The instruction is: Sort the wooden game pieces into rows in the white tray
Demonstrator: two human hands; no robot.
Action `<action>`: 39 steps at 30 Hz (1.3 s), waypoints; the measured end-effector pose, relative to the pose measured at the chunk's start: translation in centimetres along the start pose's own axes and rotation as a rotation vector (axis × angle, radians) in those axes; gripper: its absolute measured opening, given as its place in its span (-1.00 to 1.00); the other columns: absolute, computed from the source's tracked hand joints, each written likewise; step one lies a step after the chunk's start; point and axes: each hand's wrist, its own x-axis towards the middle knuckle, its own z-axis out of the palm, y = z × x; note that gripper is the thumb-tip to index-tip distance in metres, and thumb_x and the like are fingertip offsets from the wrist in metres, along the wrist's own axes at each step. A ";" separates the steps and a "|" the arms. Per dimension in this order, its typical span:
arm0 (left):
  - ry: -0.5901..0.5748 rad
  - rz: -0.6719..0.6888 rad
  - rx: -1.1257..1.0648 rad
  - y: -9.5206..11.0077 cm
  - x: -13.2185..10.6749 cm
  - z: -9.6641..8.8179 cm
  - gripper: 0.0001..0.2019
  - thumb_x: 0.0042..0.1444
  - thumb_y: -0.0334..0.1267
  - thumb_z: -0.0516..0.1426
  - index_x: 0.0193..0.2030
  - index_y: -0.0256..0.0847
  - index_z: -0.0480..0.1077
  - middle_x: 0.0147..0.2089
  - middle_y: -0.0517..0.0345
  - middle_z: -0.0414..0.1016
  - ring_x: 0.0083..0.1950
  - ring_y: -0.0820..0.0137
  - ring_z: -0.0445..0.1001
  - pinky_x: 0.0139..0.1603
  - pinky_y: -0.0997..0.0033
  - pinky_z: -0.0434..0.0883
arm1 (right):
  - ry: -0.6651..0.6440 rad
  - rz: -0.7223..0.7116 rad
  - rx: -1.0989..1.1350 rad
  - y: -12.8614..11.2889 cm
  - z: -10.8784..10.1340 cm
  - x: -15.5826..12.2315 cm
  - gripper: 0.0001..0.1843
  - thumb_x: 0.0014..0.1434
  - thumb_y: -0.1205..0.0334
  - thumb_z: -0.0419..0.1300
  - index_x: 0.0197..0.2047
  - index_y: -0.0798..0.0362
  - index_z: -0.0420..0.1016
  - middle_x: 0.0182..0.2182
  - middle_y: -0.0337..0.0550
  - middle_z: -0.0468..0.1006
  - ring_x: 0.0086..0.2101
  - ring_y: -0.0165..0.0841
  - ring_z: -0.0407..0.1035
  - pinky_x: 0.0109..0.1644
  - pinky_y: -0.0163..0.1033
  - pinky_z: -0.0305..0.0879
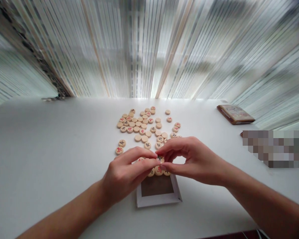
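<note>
Above a shallow white box (159, 200) with a dark inside, my two hands meet fingertip to fingertip. My right hand (189, 159) is closed in a pinch on a Chinese chess piece (160, 159) with a black character. Thumb and finger of my left hand (124, 171) close on the same piece from the left. Just below the fingers, a row of pieces lies in the box, among them a red-marked piece (158, 170) and a black-marked piece (151, 172). My left hand partly covers another red-marked piece (140, 160); the box's far end is hidden.
Many loose round wooden pieces (138, 124) lie scattered beyond my hands, some blank side up. A brown-edged flat box (235, 114) rests at the right on the white table (52, 149). A blurred-out item (274, 148) is nearer. Striped curtains (144, 49) hang behind.
</note>
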 end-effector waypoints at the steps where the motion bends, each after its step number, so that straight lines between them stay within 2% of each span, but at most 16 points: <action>1: -0.010 0.005 0.003 0.0 0.0 0.1 -0.84 0.36 -0.47 0.22 -0.05 -0.24 0.63 -0.08 -0.08 0.70 -0.09 0.32 0.72 0.00 0.43 0.65 | -0.006 0.004 -0.017 0.0 -0.1 -0.1 -0.81 0.22 0.18 0.46 -0.14 0.10 0.74 -0.30 -0.08 0.73 -0.34 -0.31 0.60 -0.24 -0.26 0.56; 4: -0.015 -0.020 0.016 0.2 0.3 0.5 -0.84 0.33 -0.47 0.25 -0.05 -0.20 0.62 -0.06 -0.05 0.71 -0.08 0.32 0.72 0.00 0.41 0.66 | 0.002 0.003 -0.073 0.4 -0.4 -0.7 -0.85 0.18 0.25 0.46 -0.18 0.09 0.69 -0.36 -0.14 0.68 -0.39 -0.36 0.53 -0.30 -0.30 0.51; 10: 0.056 -0.149 0.120 -0.5 0.9 0.2 -0.80 0.25 -0.51 0.28 -0.05 -0.18 0.61 -0.12 0.05 0.72 -0.11 0.36 0.70 -0.03 0.43 0.63 | 0.084 -0.035 -0.219 2.0 -1.7 -1.9 -0.88 0.17 0.26 0.44 -0.22 0.06 0.63 -0.38 -0.20 0.61 -0.42 -0.40 0.40 -0.34 -0.32 0.41; 14: 0.048 -0.207 0.145 -1.0 0.7 0.1 -0.80 0.26 -0.54 0.26 -0.08 -0.19 0.61 -0.13 0.07 0.72 -0.11 0.37 0.69 -0.02 0.41 0.61 | 0.020 -0.093 -0.387 2.4 -1.6 -2.5 -0.91 0.18 0.33 0.41 -0.25 0.03 0.59 -0.39 -0.25 0.58 -0.40 -0.42 0.35 -0.32 -0.34 0.31; 17: 0.035 -0.208 0.133 -1.1 0.6 0.2 -0.78 0.25 -0.56 0.25 -0.08 -0.19 0.61 -0.12 0.07 0.72 -0.10 0.38 0.69 -0.02 0.42 0.60 | -0.022 -0.125 -0.443 2.3 -1.0 -2.7 -0.89 0.19 0.36 0.40 -0.22 0.03 0.58 -0.37 -0.26 0.58 -0.39 -0.44 0.37 -0.30 -0.36 0.29; 25: 0.038 -0.205 0.129 -0.9 0.8 0.3 -0.80 0.27 -0.54 0.24 -0.11 -0.19 0.61 -0.14 0.08 0.71 -0.13 0.38 0.69 -0.05 0.43 0.60 | -0.017 -0.153 -0.570 2.5 -0.2 -3.2 -0.90 0.22 0.38 0.35 -0.23 0.02 0.52 -0.36 -0.24 0.57 -0.41 -0.40 0.41 -0.31 -0.34 0.28; 31: 0.032 -0.203 0.136 -1.0 0.6 0.3 -0.80 0.28 -0.55 0.24 -0.09 -0.20 0.61 -0.12 0.08 0.71 -0.10 0.39 0.68 -0.03 0.42 0.59 | -0.035 -0.176 -0.571 2.6 -0.1 -3.2 -0.93 0.28 0.38 0.31 -0.25 0.04 0.57 -0.36 -0.20 0.57 -0.38 -0.38 0.45 -0.30 -0.33 0.31; 39: 0.035 -0.198 0.126 -0.9 0.7 0.3 -0.82 0.26 -0.56 0.25 -0.12 -0.24 0.61 -0.13 0.06 0.71 -0.10 0.39 0.69 -0.03 0.45 0.58 | -0.036 -0.201 -0.579 2.4 -0.1 -3.4 -0.86 0.32 0.40 0.28 -0.26 0.08 0.66 -0.39 -0.18 0.56 -0.42 -0.40 0.42 -0.33 -0.33 0.27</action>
